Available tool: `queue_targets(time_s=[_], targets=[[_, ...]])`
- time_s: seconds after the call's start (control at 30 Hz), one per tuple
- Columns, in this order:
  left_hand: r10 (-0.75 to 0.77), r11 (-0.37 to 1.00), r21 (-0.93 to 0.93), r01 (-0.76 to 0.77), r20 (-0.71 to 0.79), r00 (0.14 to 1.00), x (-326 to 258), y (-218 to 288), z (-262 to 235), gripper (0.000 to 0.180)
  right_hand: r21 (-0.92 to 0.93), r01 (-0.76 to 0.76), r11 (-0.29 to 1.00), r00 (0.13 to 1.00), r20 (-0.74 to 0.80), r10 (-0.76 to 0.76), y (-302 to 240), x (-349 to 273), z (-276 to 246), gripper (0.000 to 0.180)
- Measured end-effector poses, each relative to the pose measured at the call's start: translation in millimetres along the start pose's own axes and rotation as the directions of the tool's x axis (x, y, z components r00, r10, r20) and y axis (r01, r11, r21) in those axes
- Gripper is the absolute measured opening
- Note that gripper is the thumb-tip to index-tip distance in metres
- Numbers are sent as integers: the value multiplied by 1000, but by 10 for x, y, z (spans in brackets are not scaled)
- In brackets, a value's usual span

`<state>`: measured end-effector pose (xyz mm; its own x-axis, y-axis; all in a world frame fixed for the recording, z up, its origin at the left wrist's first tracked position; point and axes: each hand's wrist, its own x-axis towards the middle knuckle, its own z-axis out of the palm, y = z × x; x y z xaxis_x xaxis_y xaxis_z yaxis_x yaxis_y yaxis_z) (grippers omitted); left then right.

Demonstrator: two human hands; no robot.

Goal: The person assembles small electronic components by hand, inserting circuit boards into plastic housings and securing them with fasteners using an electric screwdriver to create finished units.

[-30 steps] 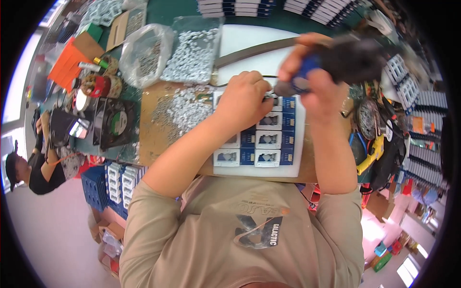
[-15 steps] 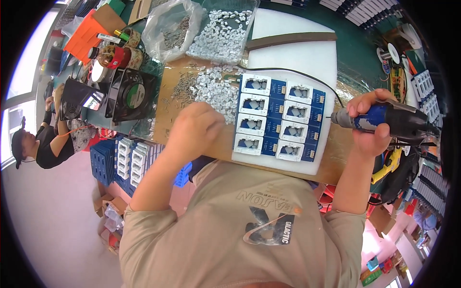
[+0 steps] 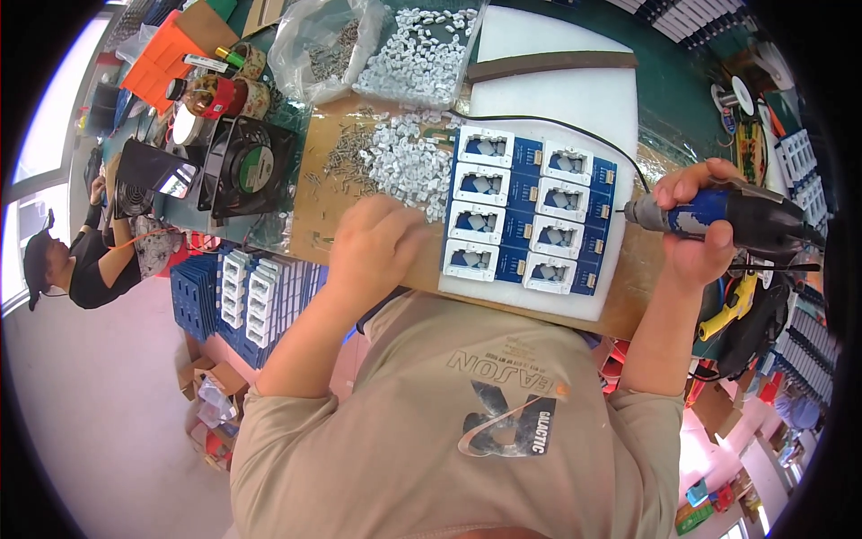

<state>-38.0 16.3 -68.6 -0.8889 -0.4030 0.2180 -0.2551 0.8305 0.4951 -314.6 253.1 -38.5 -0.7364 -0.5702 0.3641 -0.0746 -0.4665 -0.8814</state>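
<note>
My right hand [image 3: 702,220] is wrapped round a blue and black electric screwdriver [image 3: 718,221], its bit pointing left beside the right edge of a panel of blue circuit boards [image 3: 525,202]. White rectangular frames [image 3: 485,145] sit on the boards in two columns, with small pale pieces in their openings. Left of the panel, my left hand [image 3: 379,241] hovers over the near side of a pile of small white plastic parts [image 3: 409,157]. Its fingers are curled together and slightly blurred; what they hold, if anything, is hidden. Loose screws [image 3: 348,160] lie beside the white parts.
White foam [image 3: 561,99] lies under the panel, with a dark strip [image 3: 552,65] across it. Behind stand a clear tub of white parts [image 3: 417,58] and a plastic bag of screws [image 3: 328,49]. A black fan [image 3: 247,169] stands left. A black cable [image 3: 557,126] crosses behind the panel.
The whole view has shifted slightly. My left hand has drawn a little nearer to me relative to the pile, fingers still curled. The right hand keeps its grip on the screwdriver.
</note>
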Motion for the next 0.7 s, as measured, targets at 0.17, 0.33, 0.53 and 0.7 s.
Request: queue_targets(time_s=[0.17,0.33,0.53,0.7], targets=[[-21,1000,6,21,26,999,3,5,44,11,-2,2,1000,1000,-12,-2,-1,-12,-7,78],[15,1000,0,-15,-44,999,0,-48,93,10,-42,1,999,998,59,2,24,-11,-106,74],[-43,999,8,44,-71,997,29,-106,66,11,28,-5,1000,1000,-14,6,22,-3,-72,77],[-3,999,32,5,-79,997,36,-120,84,11,21,-12,1000,1000,-10,13,18,13,-79,77]])
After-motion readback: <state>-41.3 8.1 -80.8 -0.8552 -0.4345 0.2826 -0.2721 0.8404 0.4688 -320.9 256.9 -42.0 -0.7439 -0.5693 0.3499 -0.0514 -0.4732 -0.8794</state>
